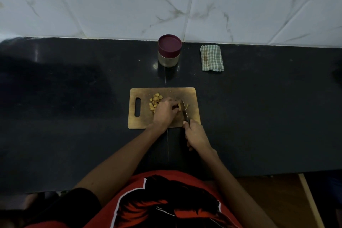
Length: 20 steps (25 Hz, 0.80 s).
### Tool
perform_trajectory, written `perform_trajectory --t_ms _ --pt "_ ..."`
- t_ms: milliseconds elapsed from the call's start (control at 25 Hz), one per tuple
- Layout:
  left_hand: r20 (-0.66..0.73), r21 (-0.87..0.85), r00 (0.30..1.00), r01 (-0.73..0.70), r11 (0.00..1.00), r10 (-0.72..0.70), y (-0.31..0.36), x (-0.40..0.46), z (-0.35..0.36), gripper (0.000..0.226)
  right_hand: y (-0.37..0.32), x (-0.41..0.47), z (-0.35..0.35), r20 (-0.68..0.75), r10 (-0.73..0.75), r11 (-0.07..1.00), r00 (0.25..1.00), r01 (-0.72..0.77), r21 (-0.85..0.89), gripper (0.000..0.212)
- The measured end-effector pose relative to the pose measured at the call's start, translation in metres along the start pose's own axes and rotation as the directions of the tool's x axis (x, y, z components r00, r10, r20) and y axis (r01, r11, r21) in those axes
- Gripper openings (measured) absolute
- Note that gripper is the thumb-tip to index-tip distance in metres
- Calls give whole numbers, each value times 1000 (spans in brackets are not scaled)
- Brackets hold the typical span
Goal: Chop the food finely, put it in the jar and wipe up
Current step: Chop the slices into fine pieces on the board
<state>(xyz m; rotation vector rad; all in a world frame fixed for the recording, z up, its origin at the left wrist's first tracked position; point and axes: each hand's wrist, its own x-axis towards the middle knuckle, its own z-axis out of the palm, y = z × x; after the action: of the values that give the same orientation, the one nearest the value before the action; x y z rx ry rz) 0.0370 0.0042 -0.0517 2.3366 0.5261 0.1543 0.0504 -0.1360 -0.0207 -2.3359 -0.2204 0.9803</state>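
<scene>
A wooden cutting board (144,120) with a handle slot lies on the black counter. A heap of yellow food pieces (155,102) sits on its left half, and a few cut bits (187,105) lie right of the blade. My left hand (165,112) pinches a small yellow piece against the board. My right hand (195,135) grips the handle of a knife (185,110), whose blade stands just right of my left fingertips. A jar (169,51) with a maroon lid on it stands behind the board. A folded green checked cloth (211,58) lies right of the jar.
The black counter (74,116) runs across the view, with a white marble-tiled wall (129,5) behind it. The counter's front edge lies close to my red shirt. A wooden surface (268,200) shows at the lower right.
</scene>
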Motion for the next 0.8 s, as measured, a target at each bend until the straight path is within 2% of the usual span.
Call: perform_trajectory --t_ms 520,800 --pt "20 -17 1000 13 1000 -13 0 1 -1 31 -7 8 5 -43 -14 992 999 8 -124 27" --pt "15 -13 1000 21 1000 -21 -3 4 3 31 -18 15 -3 -24 73 987 997 -76 -139 33"
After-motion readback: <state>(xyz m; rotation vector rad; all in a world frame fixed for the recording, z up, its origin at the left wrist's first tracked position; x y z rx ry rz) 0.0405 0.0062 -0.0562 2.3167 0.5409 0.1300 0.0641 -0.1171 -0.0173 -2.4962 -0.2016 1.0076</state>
